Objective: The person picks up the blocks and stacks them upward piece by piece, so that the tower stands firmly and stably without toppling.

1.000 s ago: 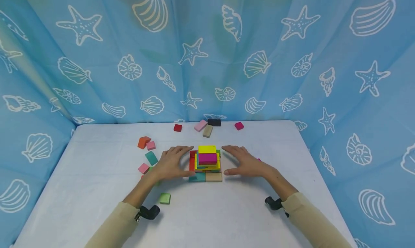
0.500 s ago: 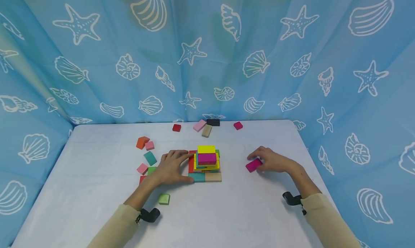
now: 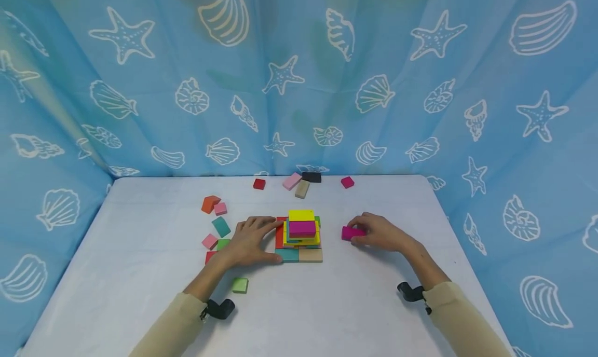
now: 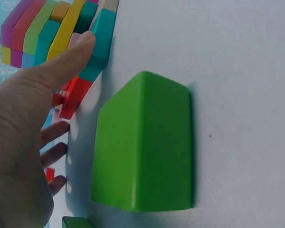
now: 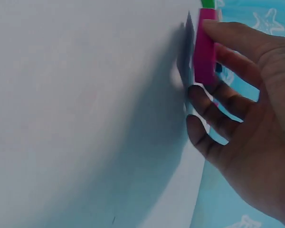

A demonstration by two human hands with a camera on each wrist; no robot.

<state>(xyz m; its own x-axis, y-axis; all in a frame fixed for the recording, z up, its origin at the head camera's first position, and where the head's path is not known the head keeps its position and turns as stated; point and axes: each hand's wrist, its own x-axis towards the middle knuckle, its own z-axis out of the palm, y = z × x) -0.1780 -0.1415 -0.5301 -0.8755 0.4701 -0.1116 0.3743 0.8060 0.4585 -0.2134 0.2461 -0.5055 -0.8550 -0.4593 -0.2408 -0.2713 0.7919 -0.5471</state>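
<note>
A layered stack of coloured blocks [image 3: 301, 229] stands mid-table, with a yellow and a magenta block uppermost. My left hand [image 3: 249, 244] lies along its left side, thumb and index finger spread at the red and teal base blocks. In the left wrist view the thumb overlaps the teal base block [image 4: 103, 42], and that hand grips nothing. Right of the stack, my right hand [image 3: 380, 231] pinches a magenta block [image 3: 351, 233] between thumb and fingers. The right wrist view shows this magenta block [image 5: 204, 54] held above the white tabletop, with the other fingers loosely bent.
Loose blocks lie left of the stack, including an orange one [image 3: 210, 204], a teal one [image 3: 221, 225] and a green one [image 3: 240, 285] near the left forearm. Along the back edge are a black block [image 3: 311, 177], a pink one [image 3: 291, 181] and several others. A patterned blue curtain [image 3: 299, 87] surrounds the table.
My right hand left the stack's right side, reached to the magenta block on the right, and now brings it leftward in its grip. The left hand stays beside the stack.
</note>
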